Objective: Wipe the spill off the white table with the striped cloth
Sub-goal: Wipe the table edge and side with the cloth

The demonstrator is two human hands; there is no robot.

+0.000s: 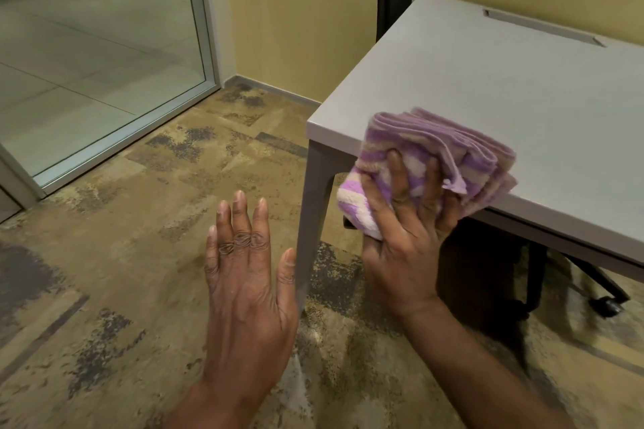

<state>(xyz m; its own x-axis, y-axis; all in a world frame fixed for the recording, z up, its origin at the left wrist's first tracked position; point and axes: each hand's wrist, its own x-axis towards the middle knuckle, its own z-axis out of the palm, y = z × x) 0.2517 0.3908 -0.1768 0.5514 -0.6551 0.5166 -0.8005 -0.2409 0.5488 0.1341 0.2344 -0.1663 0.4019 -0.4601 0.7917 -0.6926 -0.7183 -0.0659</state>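
Lower centre of frame: the left hand [244, 275] hangs flat, fingers spread, gripping nothing. Right of it, the right hand [407, 237] clutches the folded striped cloth [435, 157] at the near edge of the white bench [522, 80]. The cloth looks soft, light, absorbent; grip the bunched folds firmly. No spill is discernible.

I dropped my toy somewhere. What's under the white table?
Under the white table you can see a grey table leg, patterned carpet and a dark chair base with a wheel. The tabletop hides everything farther back.
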